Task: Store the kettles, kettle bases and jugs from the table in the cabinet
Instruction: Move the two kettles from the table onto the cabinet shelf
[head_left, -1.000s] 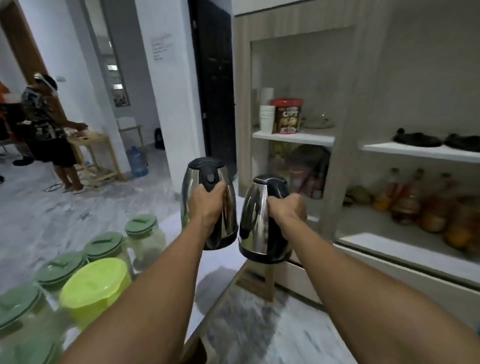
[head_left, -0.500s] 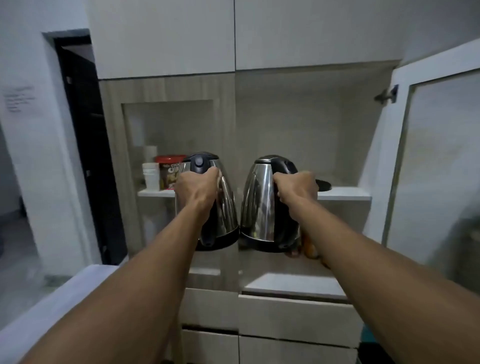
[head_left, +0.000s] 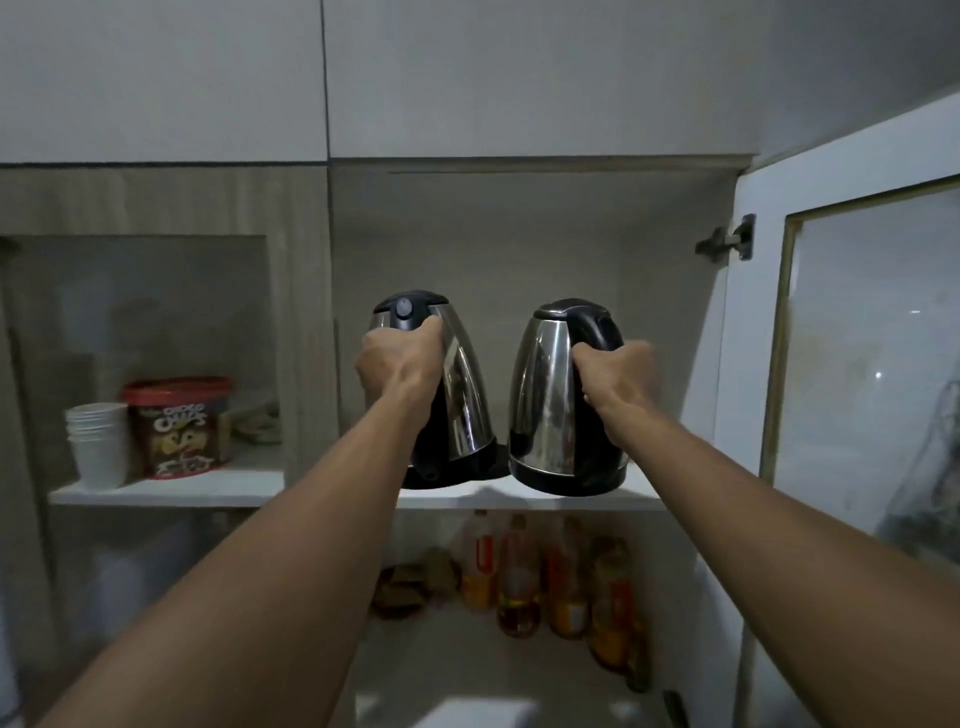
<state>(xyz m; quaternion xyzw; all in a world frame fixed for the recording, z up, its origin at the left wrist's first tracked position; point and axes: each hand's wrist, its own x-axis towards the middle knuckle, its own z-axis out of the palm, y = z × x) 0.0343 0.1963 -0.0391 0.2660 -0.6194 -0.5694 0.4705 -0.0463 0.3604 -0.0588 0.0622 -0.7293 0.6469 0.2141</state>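
Two steel kettles with black lids and handles are at the upper white shelf (head_left: 639, 496) of the open cabinet. My left hand (head_left: 397, 366) grips the handle of the left kettle (head_left: 462, 395), which is tilted and sits on a black kettle base (head_left: 493, 462) on the shelf. The handle of the right kettle (head_left: 545, 405) is in my right hand (head_left: 618, 382); its bottom is at the shelf's front edge, and I cannot tell whether it rests fully.
The cabinet door (head_left: 852, 395) with a glass pane stands open at the right. Several bottles (head_left: 519, 582) fill the shelf below. Behind the closed glass door at the left stand white cups (head_left: 98, 447) and a red-lidded tub (head_left: 179, 426).
Both hands have carried the kettles up and forward from in front of the cabinet onto the upper shelf. The view has moved closer to the cabinet.
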